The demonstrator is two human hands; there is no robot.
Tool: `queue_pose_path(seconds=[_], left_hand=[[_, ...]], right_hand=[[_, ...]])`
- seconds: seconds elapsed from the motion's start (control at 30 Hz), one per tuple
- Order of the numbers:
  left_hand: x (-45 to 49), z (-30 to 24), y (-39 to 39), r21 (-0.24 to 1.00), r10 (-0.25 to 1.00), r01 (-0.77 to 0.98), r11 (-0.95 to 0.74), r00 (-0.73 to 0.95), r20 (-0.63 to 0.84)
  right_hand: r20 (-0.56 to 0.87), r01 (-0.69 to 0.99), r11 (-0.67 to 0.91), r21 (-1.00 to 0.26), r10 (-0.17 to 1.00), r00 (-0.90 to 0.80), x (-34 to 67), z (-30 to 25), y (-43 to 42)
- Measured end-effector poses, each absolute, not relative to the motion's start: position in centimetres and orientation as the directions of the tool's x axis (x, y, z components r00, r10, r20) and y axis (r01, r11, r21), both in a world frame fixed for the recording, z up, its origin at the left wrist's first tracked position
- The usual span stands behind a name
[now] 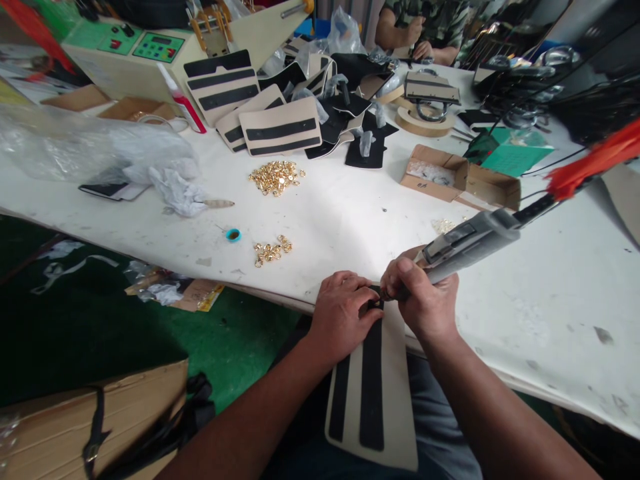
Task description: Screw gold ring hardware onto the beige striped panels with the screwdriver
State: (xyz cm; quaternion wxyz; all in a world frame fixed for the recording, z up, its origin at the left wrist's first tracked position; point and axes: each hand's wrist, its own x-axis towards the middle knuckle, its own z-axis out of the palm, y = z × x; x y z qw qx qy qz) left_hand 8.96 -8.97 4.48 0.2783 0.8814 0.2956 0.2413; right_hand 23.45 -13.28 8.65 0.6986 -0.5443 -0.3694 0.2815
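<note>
- Head view, lower centre: beige panel (397,393) with black strips, over the lap (437,420), top end at the table (510,313).
- Left hand (344,312): half curled on that end, thumb and forefinger slightly parted; cannot tell whether they pinch anything.
- Right hand (425,297): wrapped round a grey power driver (465,245).
- Panel looks light, bendable, easily scuffed; best held by its edges.
</note>
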Motion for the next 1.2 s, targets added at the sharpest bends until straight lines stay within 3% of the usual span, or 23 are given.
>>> queue_pose_path(seconds=[0.53, 0.83, 1.2], left_hand=[[9.04, 4.86, -8.92, 0.638, 0.663, 0.398, -0.659, 0.708, 0.244], [9.1, 4.8, -8.94, 0.684, 0.693, 0.391, -0.615, 0.682, 0.233], [9.08, 4.72, -8.85, 0.68, 0.686, 0.386, -0.623, 0.687, 0.239]], right_hand=[[0.231, -0.029, 0.299, -0.954, 0.794, 0.562, 23.5, 8.63, -13.28], [0.302, 0.033, 0.327, -0.944, 0.822, 0.483, 23.92, 8.17, -13.22], [0.301, -0.004, 0.328, -0.945, 0.872, 0.386, 24.39, 7.82, -12.96]])
